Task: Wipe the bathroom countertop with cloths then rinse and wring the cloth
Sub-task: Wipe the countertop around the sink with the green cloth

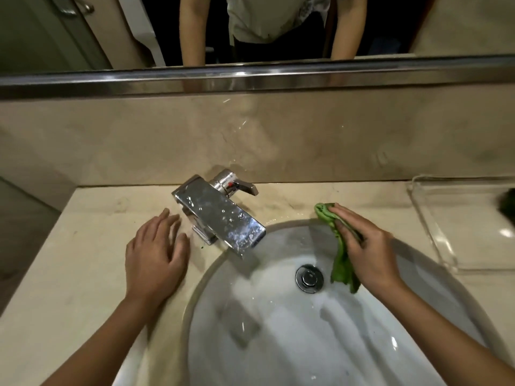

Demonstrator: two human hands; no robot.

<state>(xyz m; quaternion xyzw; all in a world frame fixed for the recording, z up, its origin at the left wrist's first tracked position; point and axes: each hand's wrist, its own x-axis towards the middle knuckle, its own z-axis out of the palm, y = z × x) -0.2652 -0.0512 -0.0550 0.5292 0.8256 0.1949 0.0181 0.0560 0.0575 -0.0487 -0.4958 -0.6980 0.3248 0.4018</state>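
Beige counter: your right hand presses the cloth flat-fingered at the basin rim; left hand splayed, empty, farther.

Legible text, labels, brands, numbers: none that I can read anywhere in my view. Sole marking noted: a small red dot on the faucet handle, at about twelve o'clock from the basin drain, bearing no letters or digits. Chrome faucet spout carries water spots only, no brand stamp visible.
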